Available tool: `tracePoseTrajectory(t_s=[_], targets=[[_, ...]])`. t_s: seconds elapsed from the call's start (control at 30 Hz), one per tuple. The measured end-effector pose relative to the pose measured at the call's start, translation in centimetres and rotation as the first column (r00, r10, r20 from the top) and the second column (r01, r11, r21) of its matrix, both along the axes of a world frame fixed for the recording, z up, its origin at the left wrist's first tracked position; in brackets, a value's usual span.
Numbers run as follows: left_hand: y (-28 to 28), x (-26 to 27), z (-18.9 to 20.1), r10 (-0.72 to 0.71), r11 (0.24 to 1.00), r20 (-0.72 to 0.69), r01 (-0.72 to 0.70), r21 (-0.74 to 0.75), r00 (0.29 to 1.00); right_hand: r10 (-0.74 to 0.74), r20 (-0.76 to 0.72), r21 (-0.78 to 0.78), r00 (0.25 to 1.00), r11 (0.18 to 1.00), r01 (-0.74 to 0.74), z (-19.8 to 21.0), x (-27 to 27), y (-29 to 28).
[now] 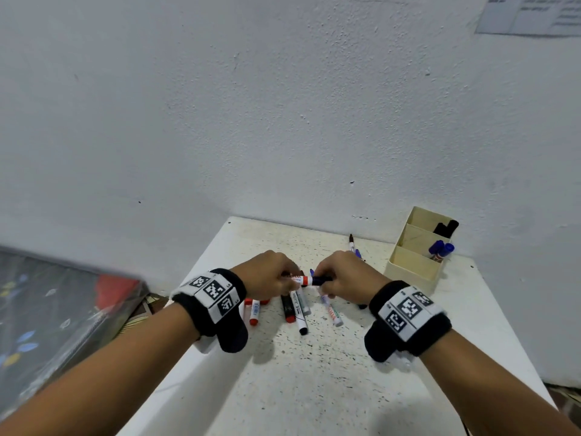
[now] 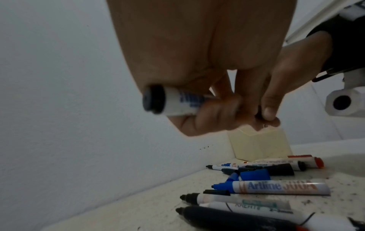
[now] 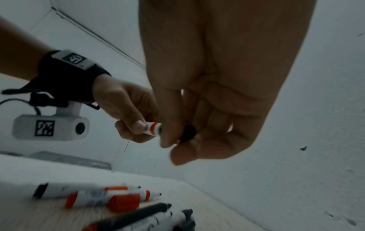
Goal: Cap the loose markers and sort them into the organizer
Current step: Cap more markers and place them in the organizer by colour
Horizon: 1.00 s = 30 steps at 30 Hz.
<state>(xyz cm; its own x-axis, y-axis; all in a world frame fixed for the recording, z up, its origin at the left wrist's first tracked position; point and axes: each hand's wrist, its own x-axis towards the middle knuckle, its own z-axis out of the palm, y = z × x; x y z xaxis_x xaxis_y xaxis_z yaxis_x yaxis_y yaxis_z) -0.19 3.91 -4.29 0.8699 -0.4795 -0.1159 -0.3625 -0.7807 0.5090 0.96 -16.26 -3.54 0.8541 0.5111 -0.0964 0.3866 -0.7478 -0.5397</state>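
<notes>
This looks like a plain room in a home or a small office; which one cannot be told. A small white table (image 1: 330, 372) with black specks stands pushed into a corner. The walls (image 1: 283, 105) are bare, rough and painted pale. A printed paper (image 1: 531, 14) is stuck up high on the wall at the right. On the table lie many loose markers (image 1: 295, 306), red, black and blue. A cream cardboard box (image 1: 412, 272) with three parts stands by the wall and holds some markers. To the left of the table lies a clear plastic bag (image 1: 56, 309) with something colourful inside.
</notes>
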Motion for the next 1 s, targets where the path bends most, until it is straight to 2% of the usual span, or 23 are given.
tracePoseTrajectory(t_s=[0.03, 0.1, 0.2, 0.33, 0.53, 0.8, 0.93, 1.0], targets=[[-0.1, 0.0, 0.0, -0.002, 1.000, 0.033, 0.002, -0.005, 0.999, -0.011, 0.120, -0.056, 0.993, 0.998, 0.018, -0.1, -0.1, 0.2], [0.3, -0.1, 0.2, 0.025, 0.995, 0.034, -0.021, -0.094, 0.999, -0.092, 0.270, -0.040, 0.959, 0.994, 0.106, -0.1, 0.0, -0.3], [1.5, 0.0, 0.3, 0.082, 0.973, -0.003, -0.081, -0.215, 0.997, -0.179, 0.237, 0.114, 0.955, 0.981, 0.156, 0.0, 0.3, -1.6], [1.8, -0.3, 0.2, 0.054, 0.964, -0.006, -0.054, -0.259, 0.998, -0.118, 0.197, 0.254, 0.973, 0.965, 0.066, -0.2, -0.4, -0.9], [1.6, -0.5, 0.7, -0.005, 0.960, -0.064, -0.014, -0.281, 0.998, 0.003, 0.394, 0.289, 0.919, 0.949, -0.127, -0.5, -0.8, 0.6], [1.7, -0.4, 2.1, -0.109, 0.942, -0.174, 0.046, -0.332, 0.979, 0.136, 0.539, 0.157, 0.831, 0.953, -0.258, 0.1, -1.1, 0.7], [1.2, -0.5, 2.2, -0.150, 0.925, -0.153, 0.084, -0.372, 0.977, 0.199, 0.576, 0.064, 0.793, 0.956, -0.287, 0.6, -1.0, 0.6], [0.9, -0.6, 2.0, -0.156, 0.940, -0.122, 0.109, -0.323, 0.980, 0.219, 0.544, 0.034, 0.810, 0.959, -0.282, 0.4, -1.2, 0.4]])
